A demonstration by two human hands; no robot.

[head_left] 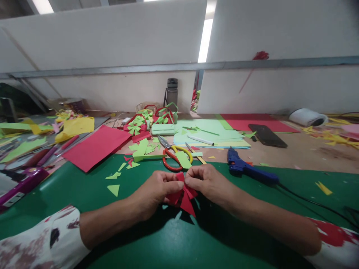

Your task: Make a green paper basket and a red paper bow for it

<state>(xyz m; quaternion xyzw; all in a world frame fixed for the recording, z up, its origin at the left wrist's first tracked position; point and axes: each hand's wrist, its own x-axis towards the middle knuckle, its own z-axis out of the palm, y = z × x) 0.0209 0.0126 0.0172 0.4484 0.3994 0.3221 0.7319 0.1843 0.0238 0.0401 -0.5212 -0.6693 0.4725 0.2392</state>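
A red paper bow with pointed tails hangs just above the green mat, pinched between both hands. My left hand grips its left side with thumb and fingers. At its upper right, my right hand is closed with thumb and fingertips on the paper. Fingers cover part of the bow's middle. Just beyond the hands lie scissors with red and yellow handles, a light green paper piece resting on them. A blue glue gun lies right of my right hand.
Red paper lies left, with green scraps near it. Farther back are small red-and-green paper baskets, pale green sheets, a white pen, a phone and a bottle. The glue gun's cord runs right.
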